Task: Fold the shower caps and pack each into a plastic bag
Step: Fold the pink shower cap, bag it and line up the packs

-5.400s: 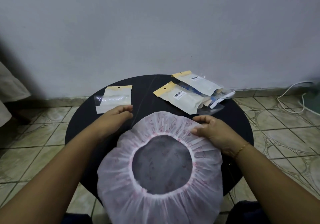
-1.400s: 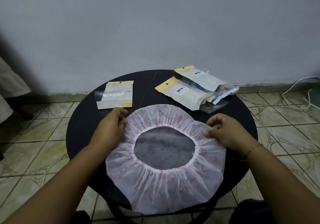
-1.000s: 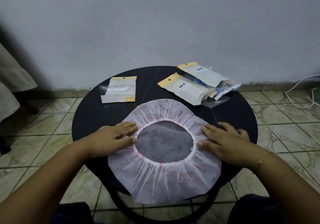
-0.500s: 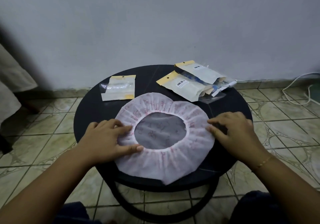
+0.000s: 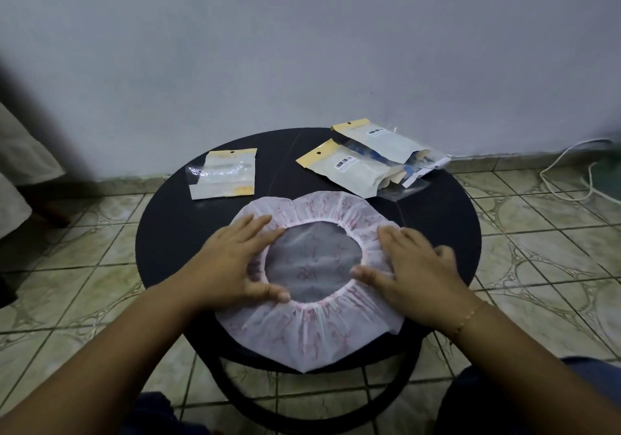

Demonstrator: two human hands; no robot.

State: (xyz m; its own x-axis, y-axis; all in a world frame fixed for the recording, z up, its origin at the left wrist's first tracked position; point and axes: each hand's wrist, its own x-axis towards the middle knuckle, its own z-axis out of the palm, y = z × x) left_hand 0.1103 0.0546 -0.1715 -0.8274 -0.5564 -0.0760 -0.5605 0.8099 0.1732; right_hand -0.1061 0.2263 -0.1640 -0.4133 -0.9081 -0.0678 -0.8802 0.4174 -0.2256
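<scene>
1. A round black table (image 5: 168, 233) is set on a tiled floor (image 5: 537, 250).
2. A grey wall (image 5: 302, 48) is seen behind.
3. A white cable (image 5: 571, 172) is laid at the right.

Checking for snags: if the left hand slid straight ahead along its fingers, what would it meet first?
Probably the far gathered rim of the white pink-printed shower cap, then the barcoded plastic bags; left hand depth unclear.

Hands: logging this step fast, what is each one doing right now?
Left hand: open, pressing flat on the shower cap.
Right hand: open, pressing flat on it.
</scene>
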